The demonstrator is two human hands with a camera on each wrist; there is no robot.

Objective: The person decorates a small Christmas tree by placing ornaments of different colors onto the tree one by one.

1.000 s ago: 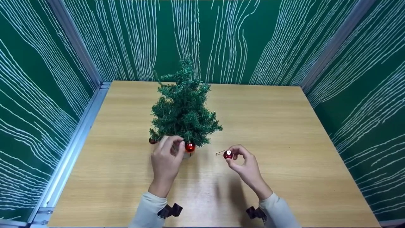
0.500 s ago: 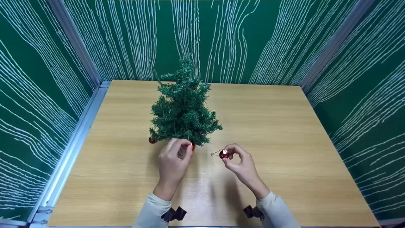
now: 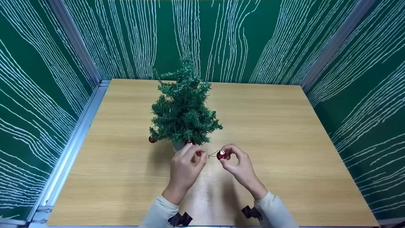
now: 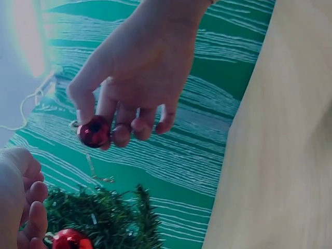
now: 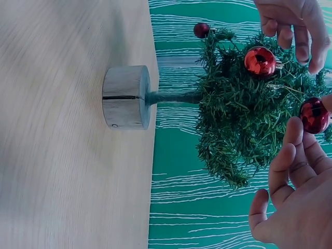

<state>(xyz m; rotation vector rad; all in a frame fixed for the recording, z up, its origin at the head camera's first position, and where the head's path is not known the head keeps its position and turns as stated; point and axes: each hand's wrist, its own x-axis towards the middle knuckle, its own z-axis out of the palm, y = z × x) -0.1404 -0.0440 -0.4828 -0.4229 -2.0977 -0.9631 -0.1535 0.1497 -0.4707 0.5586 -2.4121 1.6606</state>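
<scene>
My right hand (image 3: 243,166) pinches a small shiny red Christmas bauble (image 3: 221,155) between thumb and fingertips. From the bauble a thin gold string (image 5: 282,88) sticks out to the left. My left hand (image 3: 185,167) is just left of the string's end, its thumb and forefinger bent towards each other with nothing seen between them. Behind it stands a small artificial Christmas tree (image 3: 186,110). A second red bauble (image 5: 260,60) hangs on the tree's front and is partly hidden by my left hand in the head view. Another, darker bauble (image 3: 152,139) hangs at the lower left branch.
The tree stands on a round, pale wooden base (image 5: 124,98) on the wooden table (image 3: 284,142). Green walls (image 3: 269,41) with white wavy lines enclose the table at the back and sides, with metal rails (image 3: 72,133) along the edges.
My left hand has moved right and slightly towards me, from beside the front bauble to the string's end. My right hand has shifted a little left, still holding its bauble.
</scene>
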